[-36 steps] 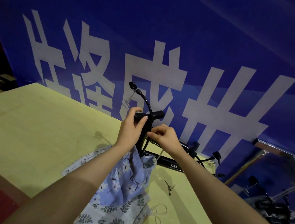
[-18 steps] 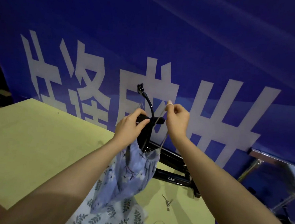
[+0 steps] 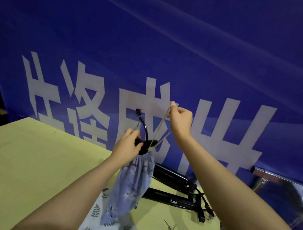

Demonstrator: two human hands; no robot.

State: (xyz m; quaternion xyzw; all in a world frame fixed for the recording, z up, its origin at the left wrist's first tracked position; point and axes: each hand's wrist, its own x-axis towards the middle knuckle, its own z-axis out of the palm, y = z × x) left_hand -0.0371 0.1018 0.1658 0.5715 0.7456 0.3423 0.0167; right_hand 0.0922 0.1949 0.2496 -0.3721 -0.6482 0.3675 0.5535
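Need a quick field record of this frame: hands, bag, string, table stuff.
left hand: grips the black gooseneck device at the bag's mouth
right hand: raised, pinches the drawstring, which runs taut
floral bag: blue, mouth gathered round the device, hangs over a leaf-print cloth
table: yellow-green; black bars and small metal pins lie on it
backdrop: blue banner, white characters

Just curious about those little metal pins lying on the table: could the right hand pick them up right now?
Probably not at once: the right hand is raised, pinching the taut cord of the bag. Once free, nothing blocks the pins.
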